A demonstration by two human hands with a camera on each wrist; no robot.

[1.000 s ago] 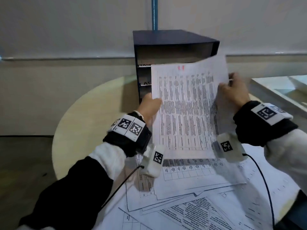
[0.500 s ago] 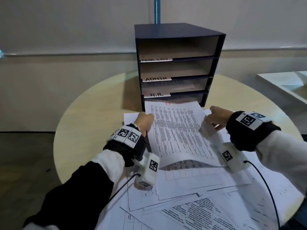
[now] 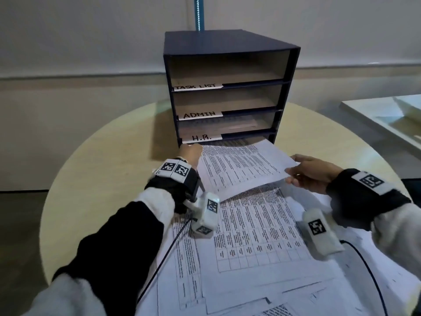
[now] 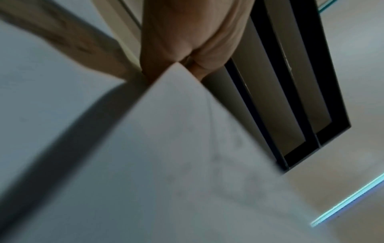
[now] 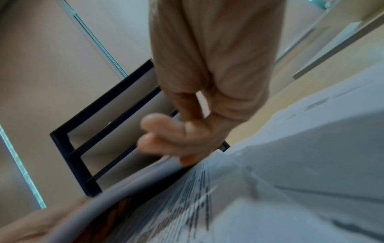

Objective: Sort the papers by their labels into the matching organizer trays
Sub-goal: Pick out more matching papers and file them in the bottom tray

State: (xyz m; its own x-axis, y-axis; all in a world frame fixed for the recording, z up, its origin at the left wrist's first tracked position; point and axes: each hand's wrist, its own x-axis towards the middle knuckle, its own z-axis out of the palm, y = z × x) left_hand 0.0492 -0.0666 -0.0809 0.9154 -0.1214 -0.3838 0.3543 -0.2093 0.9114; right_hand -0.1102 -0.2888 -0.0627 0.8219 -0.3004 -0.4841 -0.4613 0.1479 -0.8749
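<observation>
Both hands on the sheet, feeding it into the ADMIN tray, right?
Wrong tray. Both hands, left hand and right hand, hold the sheet, but the head view shows its far edge entering the bottom slot of the organizer, below the H.R. label, not ADMIN.

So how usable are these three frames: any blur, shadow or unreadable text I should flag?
Head view: mostly sharp, tray labels on the organizer legible, print on the held sheet too small to read, edges bowed by the wide lens. Left wrist view: soft throughout, the sheet a grey blur with a dark shadow beside it. Right wrist view: fingers and print smeared.
</observation>
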